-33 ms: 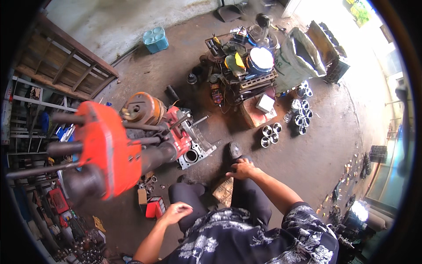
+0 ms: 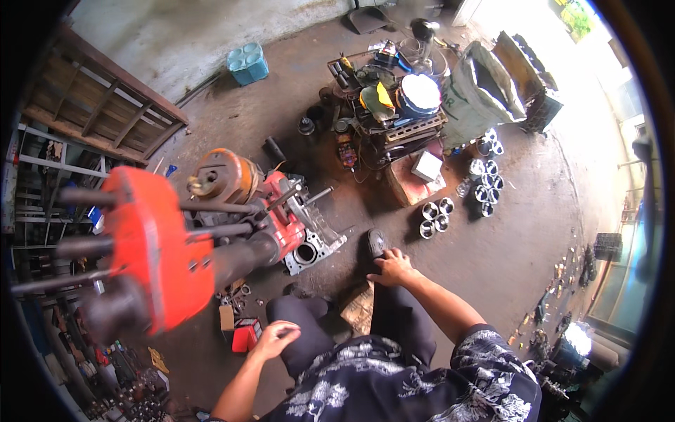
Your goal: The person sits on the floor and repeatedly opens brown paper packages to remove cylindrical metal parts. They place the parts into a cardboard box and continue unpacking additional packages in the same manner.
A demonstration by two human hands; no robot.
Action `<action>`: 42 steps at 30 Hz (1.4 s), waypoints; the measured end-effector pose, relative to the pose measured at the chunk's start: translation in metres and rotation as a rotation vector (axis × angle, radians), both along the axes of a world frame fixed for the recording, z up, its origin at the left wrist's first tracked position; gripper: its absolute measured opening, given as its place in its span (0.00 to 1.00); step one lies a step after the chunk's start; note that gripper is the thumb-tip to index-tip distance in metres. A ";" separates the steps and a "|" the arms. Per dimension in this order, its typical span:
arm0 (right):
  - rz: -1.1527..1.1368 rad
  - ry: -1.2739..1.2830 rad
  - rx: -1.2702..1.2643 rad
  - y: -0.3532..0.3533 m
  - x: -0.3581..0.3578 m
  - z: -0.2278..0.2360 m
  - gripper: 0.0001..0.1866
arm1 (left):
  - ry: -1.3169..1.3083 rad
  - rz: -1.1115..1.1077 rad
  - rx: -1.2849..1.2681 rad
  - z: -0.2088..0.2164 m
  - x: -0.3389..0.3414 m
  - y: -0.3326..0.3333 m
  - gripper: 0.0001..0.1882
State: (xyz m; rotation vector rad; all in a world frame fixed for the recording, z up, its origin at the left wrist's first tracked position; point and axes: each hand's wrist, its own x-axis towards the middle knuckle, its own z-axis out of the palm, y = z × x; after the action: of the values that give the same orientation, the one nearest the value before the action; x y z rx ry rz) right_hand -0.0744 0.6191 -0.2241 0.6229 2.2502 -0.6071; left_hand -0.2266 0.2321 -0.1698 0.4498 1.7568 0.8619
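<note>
I am seated, with my right hand (image 2: 395,268) resting on my right knee, fingers spread and nothing in them. My left hand (image 2: 277,340) lies by my left thigh, its fingers loosely extended and holding nothing. In front of me to the left stands a red boring machine (image 2: 155,246) with metal rods and an orange-brown motor (image 2: 223,176). Beneath its far end sits a grey engine block (image 2: 309,250) with a round cylinder bore showing. Neither hand touches the machine or the block. A wooden block (image 2: 357,309) is between my legs.
Several shiny metal cylinder sleeves (image 2: 436,218) stand on the floor at right. Beyond them are a cluttered metal cart (image 2: 411,129) and a large pale sack (image 2: 467,105). A red box (image 2: 245,336) lies beside my left leg. Tools crowd a rack (image 2: 49,232) at far left.
The red machine appears slightly farther left and lower, while things on the floor at right have shifted slightly right. My right hand has moved slightly on the knee; the left is nearly unchanged.
</note>
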 end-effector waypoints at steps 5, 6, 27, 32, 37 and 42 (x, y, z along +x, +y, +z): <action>-0.169 0.050 0.005 0.052 -0.029 -0.106 0.31 | 0.606 -0.193 -0.114 -0.127 -0.050 -0.027 0.27; -0.150 0.057 -0.015 0.061 -0.033 -0.117 0.31 | 0.673 -0.207 -0.040 -0.149 -0.051 -0.028 0.27; -1.139 0.056 -1.330 0.099 0.025 -0.315 0.27 | -0.557 1.141 0.319 -0.335 0.017 -0.108 0.35; -1.066 0.334 -1.246 0.071 0.006 -0.254 0.25 | -0.177 1.217 0.340 -0.295 0.000 -0.109 0.34; -0.693 0.740 -1.022 0.070 0.024 -0.215 0.23 | 0.365 0.928 0.428 -0.265 -0.030 -0.129 0.19; -0.768 0.818 -0.554 0.077 0.102 -0.285 0.19 | 0.699 1.085 0.153 -0.359 0.037 -0.147 0.16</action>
State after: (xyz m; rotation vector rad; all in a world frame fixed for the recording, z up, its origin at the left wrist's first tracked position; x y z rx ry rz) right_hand 0.0275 0.6964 -0.5095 1.0705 2.2815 -2.0909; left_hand -0.1893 0.0850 -0.5290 -0.2099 2.6295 1.7395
